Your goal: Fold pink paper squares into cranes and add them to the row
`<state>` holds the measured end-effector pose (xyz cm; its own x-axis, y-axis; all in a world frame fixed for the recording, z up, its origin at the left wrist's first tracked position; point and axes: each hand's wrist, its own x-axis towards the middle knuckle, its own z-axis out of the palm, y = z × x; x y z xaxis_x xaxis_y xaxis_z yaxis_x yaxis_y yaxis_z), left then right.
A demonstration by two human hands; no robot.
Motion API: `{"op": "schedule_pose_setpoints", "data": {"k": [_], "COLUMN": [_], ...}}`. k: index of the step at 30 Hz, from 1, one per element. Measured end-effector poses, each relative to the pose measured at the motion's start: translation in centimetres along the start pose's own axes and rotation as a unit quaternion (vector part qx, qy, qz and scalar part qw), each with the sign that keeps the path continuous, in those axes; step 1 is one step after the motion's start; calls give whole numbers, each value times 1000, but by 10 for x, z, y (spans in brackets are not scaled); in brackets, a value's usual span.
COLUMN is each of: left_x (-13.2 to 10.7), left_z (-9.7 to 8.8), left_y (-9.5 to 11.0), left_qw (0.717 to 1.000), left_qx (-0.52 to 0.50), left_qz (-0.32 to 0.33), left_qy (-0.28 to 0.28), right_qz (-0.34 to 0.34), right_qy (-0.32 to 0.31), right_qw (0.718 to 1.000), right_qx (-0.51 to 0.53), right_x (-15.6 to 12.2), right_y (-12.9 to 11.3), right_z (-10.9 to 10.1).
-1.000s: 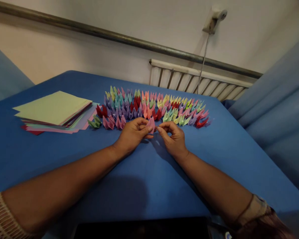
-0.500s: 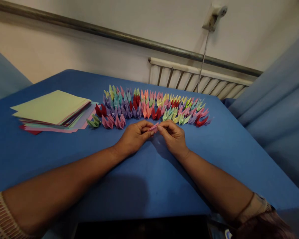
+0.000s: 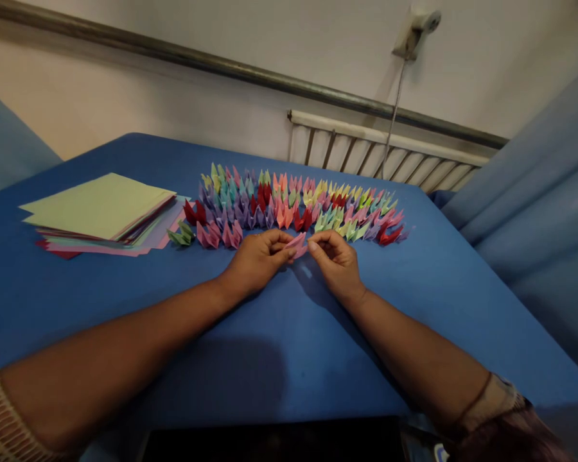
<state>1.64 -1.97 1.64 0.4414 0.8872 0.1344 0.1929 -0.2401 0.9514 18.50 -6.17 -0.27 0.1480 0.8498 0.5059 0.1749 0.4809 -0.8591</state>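
A small pink origami crane (image 3: 297,245), partly folded by its look, is held just above the blue table between my hands. My left hand (image 3: 260,258) pinches its left side between thumb and fingers. At its right tip, the thumb and index finger of my right hand (image 3: 336,260) are pressed together; the fingertips hide whatever bit of paper lies between them. Just beyond both hands stand rows of finished origami cranes (image 3: 285,215) in red, pink, purple, green, yellow and blue.
On the left of the blue table (image 3: 289,359) lies a stack of coloured paper sheets (image 3: 101,205), pale yellow on top. Behind the table are a radiator (image 3: 366,144) and a wall pipe (image 3: 212,63). A blue curtain (image 3: 539,212) hangs at the right.
The pink paper has tilted up and more of it shows between my hands. My right fingertips have shifted slightly right, toward its tip.
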Motion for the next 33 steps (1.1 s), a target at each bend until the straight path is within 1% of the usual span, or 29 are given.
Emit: {"op": "schedule_pose_setpoints", "data": {"k": [2, 4, 6, 8, 10, 12, 14, 17, 22, 27, 33], "left_x": [-2, -3, -4, -5, -5, -5, -5, -6, -8, -9, -9], "left_z": [-2, -4, -6, -7, -7, -8, -8, -9, -7, -4, -5], "left_y": [0, 0, 0, -1, -2, -4, -5, -4, 0, 0, -1], "left_qw": [994, 979, 964, 955, 950, 943, 936, 927, 926, 929, 932], "left_qx": [90, 174, 227, 252, 269, 287, 304, 323, 333, 319, 303], "left_qz": [54, 105, 139, 156, 160, 166, 177, 190, 178, 189, 201], "left_qy": [1, -2, -2, 0, -1, -4, -10, -18, -25, -26, -1], "right_qz": [-27, -43, -44, -26, 0, 9, -10, -60, -96, -117, -111], "right_qy": [-11, -25, -41, -61, -77, -86, -96, -118, -153, -127, -105], "right_qw": [999, 998, 998, 997, 997, 996, 995, 987, 973, 974, 979], "right_qx": [-19, -34, -35, -25, -7, 1, -23, -90, -146, -145, -133], "right_x": [0, 1, 2, 3, 3, 4, 5, 7, 9, 7, 5], "right_y": [-2, -3, -2, 1, 3, 3, 1, -5, -8, -7, -12], "right_z": [-2, -4, -6, -7, -8, -9, -11, -15, -17, -15, -10]}}
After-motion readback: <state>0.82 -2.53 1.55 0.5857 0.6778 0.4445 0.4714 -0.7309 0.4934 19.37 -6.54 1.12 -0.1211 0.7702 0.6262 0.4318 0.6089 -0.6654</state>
